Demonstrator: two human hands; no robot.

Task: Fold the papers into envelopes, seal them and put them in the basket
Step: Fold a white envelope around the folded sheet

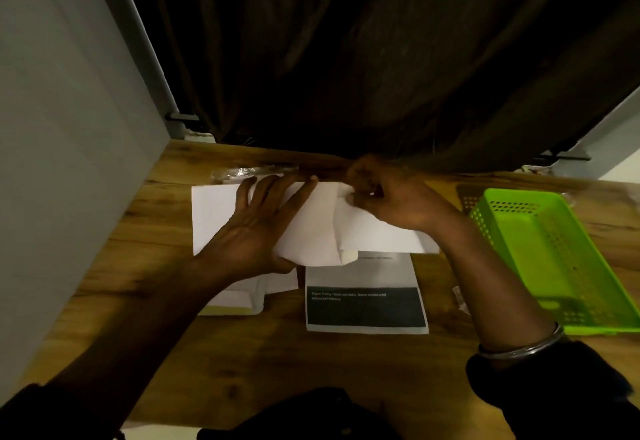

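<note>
Bangle (523, 346), printed sheet (367, 304), green basket (554, 259), curtain (381, 58)

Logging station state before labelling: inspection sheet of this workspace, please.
Surface: brown wood-grain table, dimly lit.
Job's things: white paper sheet mid-fold at far centre; bright green perforated plastic basket at right; folded white paper beneath the left forearm.
Clutter: printed sheet with a dark block, nearer than the fold; crinkled clear plastic strip along the far edge.
Grippers: left hand presses flat on the sheet; right hand pinches its upper edge.
Cables: nothing seen.
Surroundings: dark brown curtain behind; grey panel at left.
</note>
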